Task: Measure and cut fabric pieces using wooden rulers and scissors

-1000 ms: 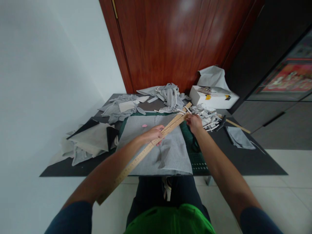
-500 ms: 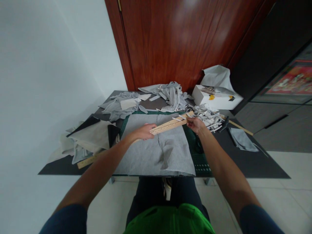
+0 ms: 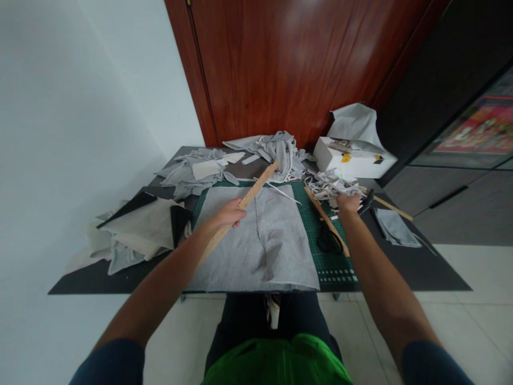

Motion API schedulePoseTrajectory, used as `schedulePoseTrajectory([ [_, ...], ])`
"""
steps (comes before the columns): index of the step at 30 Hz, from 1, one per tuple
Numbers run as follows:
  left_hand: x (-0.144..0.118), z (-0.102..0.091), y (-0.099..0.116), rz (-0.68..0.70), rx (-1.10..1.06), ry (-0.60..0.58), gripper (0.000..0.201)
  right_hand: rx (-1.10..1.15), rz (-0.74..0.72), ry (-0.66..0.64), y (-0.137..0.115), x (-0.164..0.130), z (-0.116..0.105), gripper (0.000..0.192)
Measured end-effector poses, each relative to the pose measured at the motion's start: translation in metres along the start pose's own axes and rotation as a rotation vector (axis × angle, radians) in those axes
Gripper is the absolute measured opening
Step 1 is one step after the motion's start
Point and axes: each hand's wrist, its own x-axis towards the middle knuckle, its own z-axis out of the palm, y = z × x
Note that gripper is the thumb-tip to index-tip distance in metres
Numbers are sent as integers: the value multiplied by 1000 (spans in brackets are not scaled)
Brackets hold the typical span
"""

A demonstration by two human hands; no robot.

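My left hand (image 3: 231, 213) is closed round a long wooden ruler (image 3: 256, 188), which slants over the grey fabric (image 3: 236, 256) with its far end up and to the right. A narrow white strip (image 3: 284, 193) lies across the fabric's far edge. My right hand (image 3: 349, 204) is at the near side of a heap of pale fabric strips (image 3: 331, 182); its fingers are mostly hidden. Left of my right forearm, a second wooden ruler (image 3: 316, 204) rests on the green cutting mat (image 3: 306, 214), beside black-handled scissors (image 3: 328, 240).
Grey cloth scraps (image 3: 196, 171) and crumpled fabric (image 3: 282, 152) lie along the table's back. Folded cloth pieces (image 3: 140, 224) are piled on the left. A white box (image 3: 350, 159) stands at the back right, and a folded grey cloth (image 3: 396, 227) lies at the right.
Both hands had held rulers together over the fabric. Now my left hand keeps one, turned steeper, while another lies on the mat. My right hand has moved right to the strips.
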Motion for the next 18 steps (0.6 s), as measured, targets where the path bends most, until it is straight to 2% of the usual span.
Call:
schedulePoseTrajectory([
  [3, 3, 11, 3, -16, -44, -4, 23, -192, -54, 45, 4, -11, 6, 42],
  [6, 5, 20, 4, -26, -89, -28, 20, -338, -167, -103, 5, -23, 20, 19],
  [11, 5, 28, 4, -92, -173, 59, 17, -515, -180, -275, 0, -36, 37, 28],
  [14, 5, 32, 6, -100, -60, 163, 15, -510, -161, -296, -3, -40, 39, 31],
  [18, 7, 43, 14, -60, 249, 310, 20, -393, -182, -302, -5, -41, 37, 29],
])
